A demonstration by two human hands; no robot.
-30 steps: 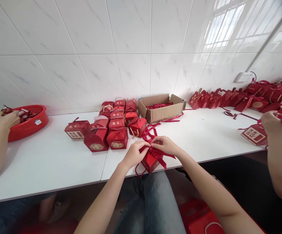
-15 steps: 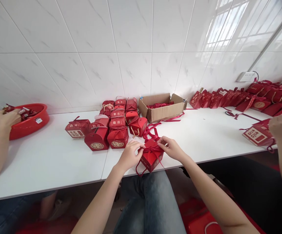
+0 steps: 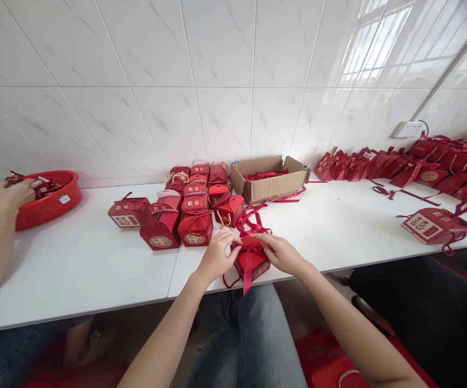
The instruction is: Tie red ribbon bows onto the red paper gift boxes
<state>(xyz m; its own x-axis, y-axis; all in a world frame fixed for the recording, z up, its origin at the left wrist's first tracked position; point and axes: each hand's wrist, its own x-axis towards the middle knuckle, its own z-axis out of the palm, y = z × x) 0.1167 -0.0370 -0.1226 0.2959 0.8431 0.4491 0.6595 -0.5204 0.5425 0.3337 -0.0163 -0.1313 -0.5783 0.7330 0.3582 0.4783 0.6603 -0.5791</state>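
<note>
A long white table (image 3: pixel 96 269) runs under both hands and far out to either side of them, backed by a white tiled wall (image 3: pixel 217 81). Beyond the right hand, against the wall, an open cardboard box (image 3: pixel 267 183) holds red ribbon, and farther off to that side stands a row of flat red boxes (image 3: pixel 362 164), with one lying alone (image 3: pixel 437 225) near the table's edge. Well out past the left hand sits a red basin (image 3: pixel 47 207), where another person's hand (image 3: pixel 9 196) rests on its rim. Just beyond the left hand a cluster of finished red boxes (image 3: pixel 185 207) stands in rows (gold marks on their fronts). At the table's near edge, between the two hands, sits a small red gift box (image 3: pixel 251 264). The left hand (image 3: pixel 216 257) and right hand (image 3: pixel 281 252) each pinch the red ribbon (image 3: pixel 249 245) at the box top, fingertips almost meeting, one tail hanging down the front.
</note>
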